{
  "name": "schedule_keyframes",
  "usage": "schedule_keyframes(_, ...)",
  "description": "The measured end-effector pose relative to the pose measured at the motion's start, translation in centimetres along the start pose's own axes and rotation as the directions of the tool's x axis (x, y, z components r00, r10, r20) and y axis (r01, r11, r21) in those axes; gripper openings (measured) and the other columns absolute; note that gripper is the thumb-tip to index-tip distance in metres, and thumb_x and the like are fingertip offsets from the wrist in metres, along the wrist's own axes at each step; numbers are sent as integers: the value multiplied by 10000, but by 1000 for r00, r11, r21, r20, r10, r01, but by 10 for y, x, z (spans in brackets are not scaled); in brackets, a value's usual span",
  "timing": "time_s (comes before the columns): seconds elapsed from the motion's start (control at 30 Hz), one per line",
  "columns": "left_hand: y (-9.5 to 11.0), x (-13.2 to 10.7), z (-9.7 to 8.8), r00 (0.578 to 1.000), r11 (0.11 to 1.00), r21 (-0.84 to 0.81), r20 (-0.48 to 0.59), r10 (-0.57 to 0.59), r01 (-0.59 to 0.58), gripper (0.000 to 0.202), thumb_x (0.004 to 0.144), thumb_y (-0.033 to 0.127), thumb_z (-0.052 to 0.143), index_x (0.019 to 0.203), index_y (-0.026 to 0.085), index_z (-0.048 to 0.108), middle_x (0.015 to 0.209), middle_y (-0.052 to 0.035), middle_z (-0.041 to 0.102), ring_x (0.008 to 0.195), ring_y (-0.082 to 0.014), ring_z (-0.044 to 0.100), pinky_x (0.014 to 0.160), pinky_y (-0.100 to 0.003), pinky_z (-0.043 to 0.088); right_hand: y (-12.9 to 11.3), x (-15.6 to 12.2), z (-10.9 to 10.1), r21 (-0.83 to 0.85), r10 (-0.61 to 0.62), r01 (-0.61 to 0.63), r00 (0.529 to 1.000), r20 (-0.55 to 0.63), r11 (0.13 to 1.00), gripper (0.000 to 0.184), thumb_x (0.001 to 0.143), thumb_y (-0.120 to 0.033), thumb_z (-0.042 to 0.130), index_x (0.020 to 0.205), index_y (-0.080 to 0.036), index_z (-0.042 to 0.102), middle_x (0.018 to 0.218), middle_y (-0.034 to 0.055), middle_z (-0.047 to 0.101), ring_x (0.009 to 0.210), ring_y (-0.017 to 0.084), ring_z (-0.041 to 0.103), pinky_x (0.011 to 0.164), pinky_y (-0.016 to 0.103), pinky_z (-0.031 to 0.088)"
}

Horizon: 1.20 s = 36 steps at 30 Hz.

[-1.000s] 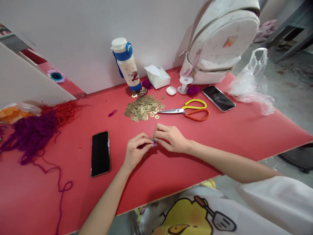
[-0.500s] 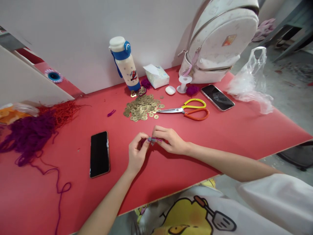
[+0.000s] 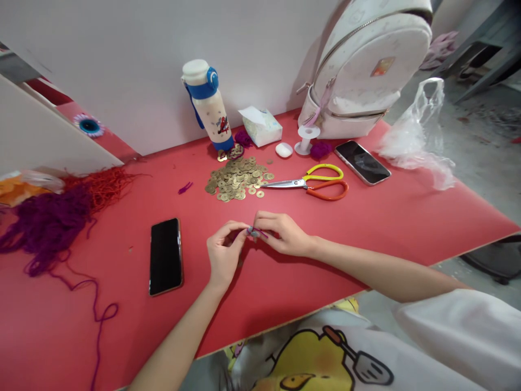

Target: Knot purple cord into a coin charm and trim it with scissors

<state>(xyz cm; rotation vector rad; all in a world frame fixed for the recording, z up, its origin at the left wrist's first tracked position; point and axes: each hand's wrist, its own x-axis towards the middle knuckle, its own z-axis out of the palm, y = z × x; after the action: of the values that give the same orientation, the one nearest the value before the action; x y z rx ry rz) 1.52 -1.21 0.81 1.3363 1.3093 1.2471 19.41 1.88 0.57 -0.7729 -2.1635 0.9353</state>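
My left hand (image 3: 225,252) and my right hand (image 3: 283,233) meet fingertip to fingertip above the red table. Both pinch a short piece of purple yarn (image 3: 261,234), whose end sticks out under my right fingers. Most of what lies between the fingertips is hidden, so I cannot tell whether a coin is there. Just beyond the hands spreads a pile of brass-coloured coins with holes (image 3: 236,178). Scissors (image 3: 307,183) with one yellow and one orange handle lie right of the pile, their blade tips touching it.
A black phone (image 3: 166,256) lies left of my hands, with purple yarn (image 3: 52,217) and red yarn (image 3: 106,187) farther left. Along the back stand a bottle (image 3: 209,108), a tissue pack (image 3: 264,129), a white spool (image 3: 307,140) and a backpack (image 3: 362,76). Another phone (image 3: 363,162) lies right.
My left hand has shifted slightly left and its wrist has turned a little. My right hand stays nearly in place, and the yarn end now slants downward to the right.
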Motion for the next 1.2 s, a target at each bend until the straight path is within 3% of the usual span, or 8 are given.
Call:
schedule_keyframes(0.23,3,1,-1,998,999,19,33,46,-47,103,838,295,688,804,206,727,732,-14,654,659,-143,628,575,-240,503,1,1,0,47,14,-13,1000,-13,999,177,962,-193,460,861,-170,604,845,41,581,723,142,557,684,247,419)
schedule_keyframes(0.53,5,2,-3,998,998,62,56,-9,6,117,838,275,668,753,204,703,742,-14,675,667,-143,637,533,-221,491,5,2,-5,3,36,-36,998,-43,999,249,992,-333,457,841,-182,586,800,18,565,661,129,502,633,240,374)
schedule_keyframes(0.63,4,4,-3,994,997,80,103,-24,16,110,836,257,662,755,197,706,739,-18,686,691,-151,645,593,-235,510,7,3,-6,37,6,-3,998,-61,999,255,1002,-282,427,831,-177,584,795,23,553,672,132,497,651,247,381)
schedule_keyframes(0.77,2,5,-2,983,994,106,179,-42,23,82,811,215,663,757,175,709,737,-24,698,700,-152,646,683,-252,522,10,5,-7,86,60,-50,991,-122,995,287,1011,-309,420,792,-179,554,770,17,549,690,136,510,670,250,381)
schedule_keyframes(0.93,4,5,-2,985,992,121,171,-39,18,121,828,267,670,758,176,708,720,-14,679,687,-143,626,664,-234,502,10,5,-8,10,128,-128,992,-16,992,311,987,-405,483,798,-181,588,750,0,587,634,116,502,620,233,335)
schedule_keyframes(1.2,3,7,-3,986,993,109,152,-65,49,90,808,248,666,761,181,704,722,-19,688,676,-148,625,620,-232,499,8,5,-7,5,93,-93,994,-48,996,225,966,-258,491,779,-174,585,692,-11,558,589,106,472,597,227,328)
